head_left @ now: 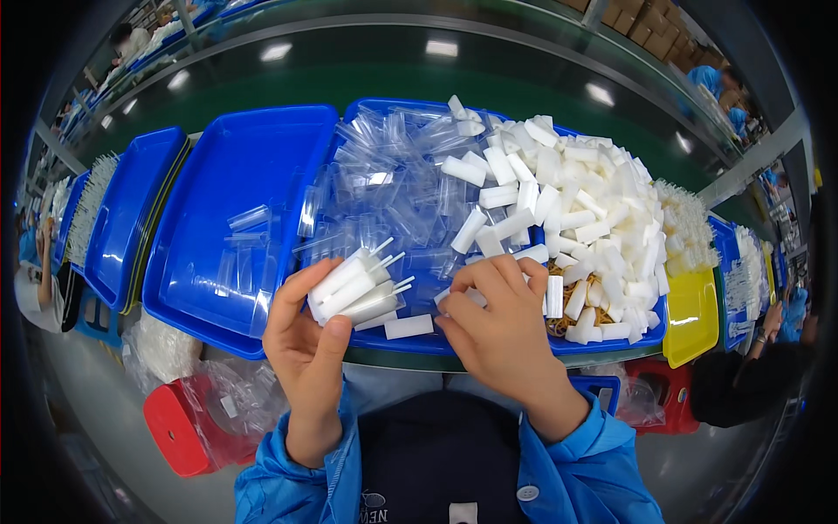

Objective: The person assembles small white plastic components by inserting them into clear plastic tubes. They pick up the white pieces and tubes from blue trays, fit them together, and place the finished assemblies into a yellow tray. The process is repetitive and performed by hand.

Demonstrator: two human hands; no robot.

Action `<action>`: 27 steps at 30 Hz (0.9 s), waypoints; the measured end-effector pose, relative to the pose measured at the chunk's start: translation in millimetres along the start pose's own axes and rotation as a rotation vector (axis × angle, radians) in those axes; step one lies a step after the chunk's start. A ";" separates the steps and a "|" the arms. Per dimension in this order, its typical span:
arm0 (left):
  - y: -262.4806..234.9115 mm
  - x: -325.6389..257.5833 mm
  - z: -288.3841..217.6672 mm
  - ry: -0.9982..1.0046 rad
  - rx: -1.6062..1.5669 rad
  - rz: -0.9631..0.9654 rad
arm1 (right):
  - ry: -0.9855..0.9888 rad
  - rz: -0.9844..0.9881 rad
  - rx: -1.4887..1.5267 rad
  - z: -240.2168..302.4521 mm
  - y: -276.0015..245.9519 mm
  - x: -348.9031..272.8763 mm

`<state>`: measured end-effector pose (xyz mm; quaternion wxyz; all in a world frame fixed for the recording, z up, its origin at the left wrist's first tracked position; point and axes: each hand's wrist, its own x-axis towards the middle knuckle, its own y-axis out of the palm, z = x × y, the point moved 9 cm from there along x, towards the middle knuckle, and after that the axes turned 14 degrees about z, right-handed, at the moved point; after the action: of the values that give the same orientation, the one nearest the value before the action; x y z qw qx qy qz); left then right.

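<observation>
Over the blue tray [426, 297], cradles likely light, soft white foam blocks [349, 286], best pinched mid-length, in left hand [305, 332]; cannot tell the hold of curled right hand [497, 319].

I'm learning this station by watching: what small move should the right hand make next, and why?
Probably pick up the loose white block beside the right hand and bring it to the left hand, which holds a bundle of similar white pieces. The block lies between the two hands, seemingly within easy reach. Whether the right hand already pinches another is hard to tell.
</observation>
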<state>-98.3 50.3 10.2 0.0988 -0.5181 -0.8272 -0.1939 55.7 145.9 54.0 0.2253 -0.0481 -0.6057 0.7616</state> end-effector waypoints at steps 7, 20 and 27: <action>16.9 5.3 -12.5 0.123 0.096 0.103 | 0.013 0.070 0.008 7.3 6.6 -1.9; 27.9 3.8 -12.2 0.103 0.094 0.143 | -0.028 0.077 -0.002 8.5 15.3 1.8; 20.2 4.6 -13.4 0.148 0.027 0.141 | -0.052 0.070 0.076 8.4 13.7 7.5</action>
<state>-82.8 56.2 28.5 0.1800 -0.5579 -0.7817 -0.2131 42.2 139.1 44.7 0.1841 -0.0409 -0.5800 0.7925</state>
